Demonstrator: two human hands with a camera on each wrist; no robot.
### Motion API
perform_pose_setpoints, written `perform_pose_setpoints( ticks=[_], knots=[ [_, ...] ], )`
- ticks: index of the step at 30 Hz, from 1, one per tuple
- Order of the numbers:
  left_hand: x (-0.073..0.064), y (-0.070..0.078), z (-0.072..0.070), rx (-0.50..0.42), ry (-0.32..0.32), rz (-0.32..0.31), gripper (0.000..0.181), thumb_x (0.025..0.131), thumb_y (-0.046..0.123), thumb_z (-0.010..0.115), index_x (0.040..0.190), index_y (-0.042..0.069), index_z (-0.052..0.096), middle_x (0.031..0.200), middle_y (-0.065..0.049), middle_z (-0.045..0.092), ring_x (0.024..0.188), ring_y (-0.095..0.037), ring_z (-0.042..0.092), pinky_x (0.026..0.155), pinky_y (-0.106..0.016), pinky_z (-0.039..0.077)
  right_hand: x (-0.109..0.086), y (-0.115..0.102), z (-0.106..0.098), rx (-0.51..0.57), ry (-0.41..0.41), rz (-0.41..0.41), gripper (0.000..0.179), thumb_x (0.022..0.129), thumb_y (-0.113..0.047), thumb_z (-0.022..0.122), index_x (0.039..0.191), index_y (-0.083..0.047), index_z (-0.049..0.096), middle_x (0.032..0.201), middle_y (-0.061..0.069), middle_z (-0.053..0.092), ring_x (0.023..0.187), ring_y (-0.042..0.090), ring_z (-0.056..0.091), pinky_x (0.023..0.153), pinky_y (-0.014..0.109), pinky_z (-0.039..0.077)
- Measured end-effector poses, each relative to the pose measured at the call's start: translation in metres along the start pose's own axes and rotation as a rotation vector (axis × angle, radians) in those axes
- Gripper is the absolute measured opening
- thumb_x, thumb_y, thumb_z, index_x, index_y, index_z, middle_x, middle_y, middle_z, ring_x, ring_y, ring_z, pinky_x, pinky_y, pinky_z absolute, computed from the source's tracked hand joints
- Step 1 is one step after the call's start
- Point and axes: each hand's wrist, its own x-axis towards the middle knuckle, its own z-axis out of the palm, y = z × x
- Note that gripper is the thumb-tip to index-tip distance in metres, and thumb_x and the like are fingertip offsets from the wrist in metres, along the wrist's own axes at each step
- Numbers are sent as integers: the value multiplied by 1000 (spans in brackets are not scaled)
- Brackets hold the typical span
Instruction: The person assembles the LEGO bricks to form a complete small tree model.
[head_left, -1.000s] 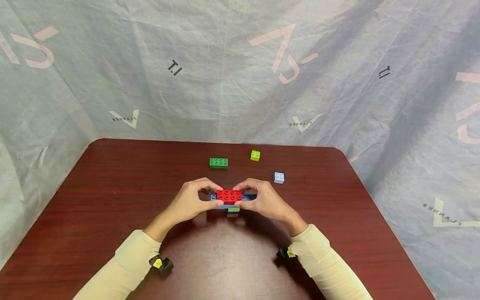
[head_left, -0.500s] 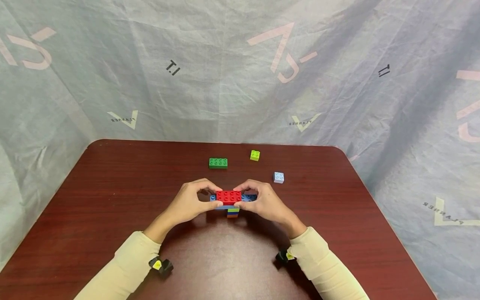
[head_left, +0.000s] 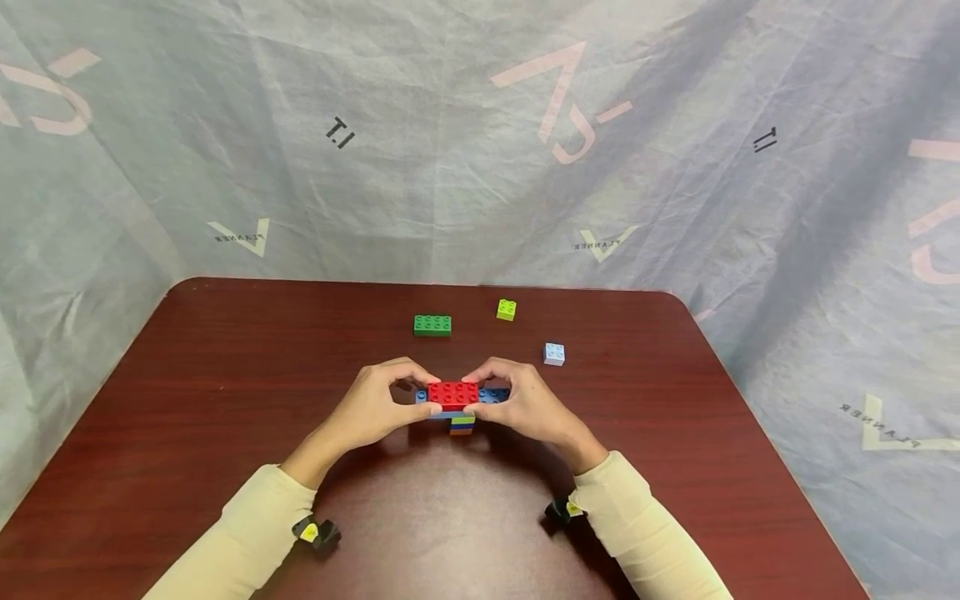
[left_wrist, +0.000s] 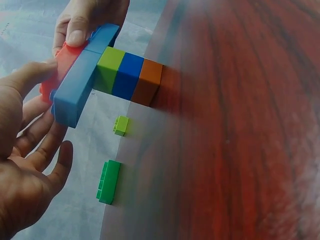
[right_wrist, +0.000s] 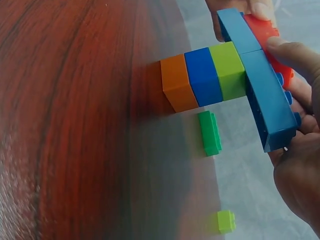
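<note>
A red brick [head_left: 453, 396] lies across two blue bricks [left_wrist: 75, 90] set end to end; their seam shows in both wrist views. Beneath them stands a column of a lime brick [right_wrist: 227, 70], a dark blue brick [right_wrist: 204, 76] and an orange brick [right_wrist: 179, 82], the orange one lowest, on the table. My left hand [head_left: 380, 406] pinches the red brick's left end between thumb and fingers. At its right end, my right hand [head_left: 521, 398] pinches the same brick. Both ends of the blue pair stick out beyond the red one.
Farther back on the brown table [head_left: 225, 400] lie a green brick [head_left: 432, 326], a small lime brick [head_left: 506, 310] and a small pale blue brick [head_left: 554, 354]. A grey printed cloth [head_left: 420, 183] hangs behind the table's far edge.
The head view has shifted a little, so everything appears slightly farther left. Both hands keep the same grip on the red brick, and the stack looks unchanged.
</note>
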Motion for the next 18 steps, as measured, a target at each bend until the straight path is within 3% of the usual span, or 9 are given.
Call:
perform_pose_setpoints(
  ticks=[8,18],
  knots=[
    [3,1,3,-3,-2,9,28,83,25,89,107,21,77,103,6,74,93,-12,66,84,-42,60,0,-1,-3,-11,4,-14,29,85,-17,86,110,-19,71,111,0,72,94,21,73,78,28,61],
    [1,4,-2,26,-23,-37,30,83,25,88,110,22,75,103,7,73,92,-11,66,82,-28,58,0,-5,-1,-83,1,-33,31,87,-23,85,114,-16,71,111,-1,71,102,15,69,92,29,58]
  ],
)
